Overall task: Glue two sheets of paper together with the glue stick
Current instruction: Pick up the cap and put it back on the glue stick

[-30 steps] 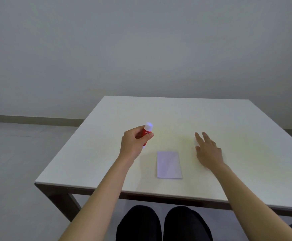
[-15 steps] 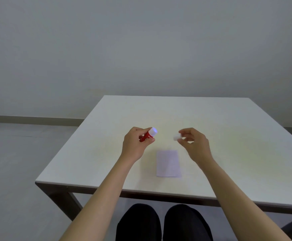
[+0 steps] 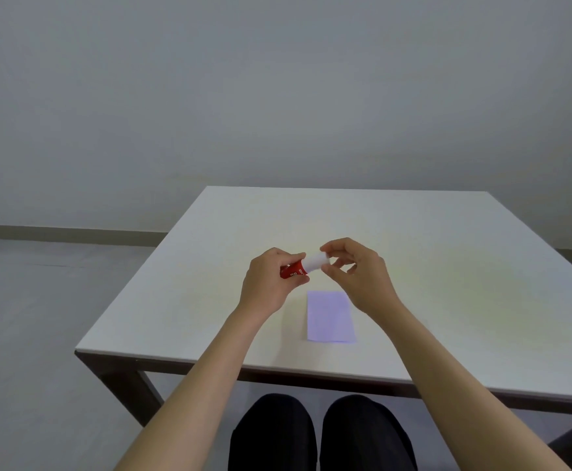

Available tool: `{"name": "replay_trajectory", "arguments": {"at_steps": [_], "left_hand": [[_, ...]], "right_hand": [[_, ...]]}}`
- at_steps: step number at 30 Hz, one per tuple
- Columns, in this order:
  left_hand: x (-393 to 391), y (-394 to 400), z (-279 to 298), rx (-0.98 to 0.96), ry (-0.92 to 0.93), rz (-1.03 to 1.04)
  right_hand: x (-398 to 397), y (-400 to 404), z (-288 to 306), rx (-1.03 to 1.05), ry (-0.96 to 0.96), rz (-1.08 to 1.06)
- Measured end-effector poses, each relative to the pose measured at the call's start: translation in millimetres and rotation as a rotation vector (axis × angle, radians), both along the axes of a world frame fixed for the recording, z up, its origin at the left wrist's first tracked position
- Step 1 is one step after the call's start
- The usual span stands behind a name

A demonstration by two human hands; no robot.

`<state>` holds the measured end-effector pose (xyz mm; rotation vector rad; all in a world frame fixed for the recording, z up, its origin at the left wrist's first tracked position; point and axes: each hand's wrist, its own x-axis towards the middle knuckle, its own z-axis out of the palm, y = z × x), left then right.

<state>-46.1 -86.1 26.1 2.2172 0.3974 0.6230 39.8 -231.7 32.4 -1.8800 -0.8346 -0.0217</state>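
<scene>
The glue stick point(image 3: 303, 268) is held in the air above the worktop point(image 3: 414, 239), between the two hands, with its long axis lying nearly level and running left to right, the white end tipped a little up and toward the right. The left hand point(image 3: 269, 283) is closed around the red barrel, fingers wrapped over it so that only part of the red shows. The right hand point(image 3: 357, 277) pinches the white cap point(image 3: 316, 260) at its tip with thumb and fingertips, the other fingers curled loosely behind. So both hands are gripping the same thing from opposite ends, and the cap's seat on the barrel lies along that one axis; whether the cap is going on or coming off cannot be read from this alone, but either way the move has to run straight along the stick, right hand travelling on the barrel's line while the left holds it steady. The paper point(image 3: 329, 316) lies flat on the worktop, nearer the person than the hands and just below the right wrist, its long side running away from the body. Only one pale sheet outline can be made out; if a second sheet is there, it lies squarely on the first and cannot be told apart.
</scene>
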Motion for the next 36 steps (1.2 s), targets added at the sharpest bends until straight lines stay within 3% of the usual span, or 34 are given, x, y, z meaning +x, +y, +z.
{"name": "replay_trajectory", "arguments": {"at_steps": [6,11,16,21,25,31,36], "left_hand": [[-0.8,-1.8,1.2,0.072,-0.025,-0.014],[-1.6,-5.4,-1.2,0.085,0.000,-0.050],[0.4,-2.4,1.9,0.038,0.003,-0.057],[1.3,-9.0,1.0,0.008,-0.012,-0.081],[4.0,-5.0,1.8,-0.038,-0.017,-0.069],[7.8,-8.2,-3.2,-0.072,-0.016,-0.074],[24.5,18.5,-3.1,-0.242,-0.125,0.149]], "right_hand": [[1.3,0.4,4.3,-0.069,0.036,0.035],[3.1,2.7,6.7,-0.367,-0.033,-0.075],[4.0,-4.7,11.2,-0.255,0.021,0.128],[7.6,4.3,8.8,-0.434,-0.074,-0.149],[7.7,-1.4,15.7,-0.291,-0.064,0.097],[5.2,6.3,9.7,-0.446,-0.081,-0.235],[4.1,-7.0,4.9,-0.393,0.086,-0.100]]}}
